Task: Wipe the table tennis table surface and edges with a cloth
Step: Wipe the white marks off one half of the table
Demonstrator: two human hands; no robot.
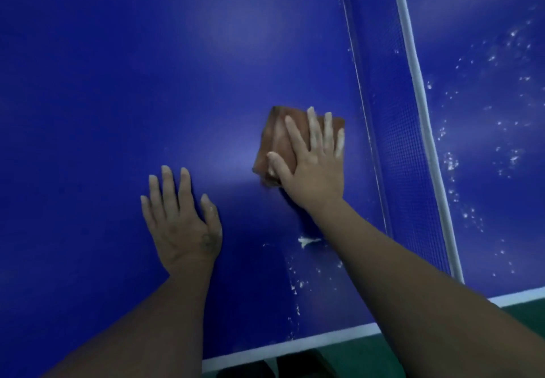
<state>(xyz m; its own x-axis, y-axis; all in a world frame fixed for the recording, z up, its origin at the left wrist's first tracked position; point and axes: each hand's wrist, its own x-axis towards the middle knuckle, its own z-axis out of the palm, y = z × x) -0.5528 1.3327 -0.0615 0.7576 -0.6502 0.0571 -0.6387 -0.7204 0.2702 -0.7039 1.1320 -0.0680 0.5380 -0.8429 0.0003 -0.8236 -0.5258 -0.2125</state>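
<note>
Table surface (118, 82) on the left looks an even blue, with a thin white line along its far side. The left hand (181, 224) lies palm down on it, fingers straight and slightly apart, holding nothing; it seems to serve as a brace.

Right of it, the brown folded cloth (272, 144) sits flat on the table, near the net. The right hand (312, 165) presses on top of it, fingers straight and spread, the thumb on the cloth's near left corner.

White specks (306, 242) lie on the surface nearer than the cloth, trailing toward the white edge stripe (295, 345). To wipe well, I would keep the whole palm loaded so the cloth stays flat. I would also overlap the strokes and draw the cloth toward the near edge, so the specks are gathered rather than scattered.

Further right, the strip beside the net (395, 112) needs a pass close along its base. Beyond the net, the other half (486, 112) is thickly speckled with white, so much of the job likely remains.
</note>
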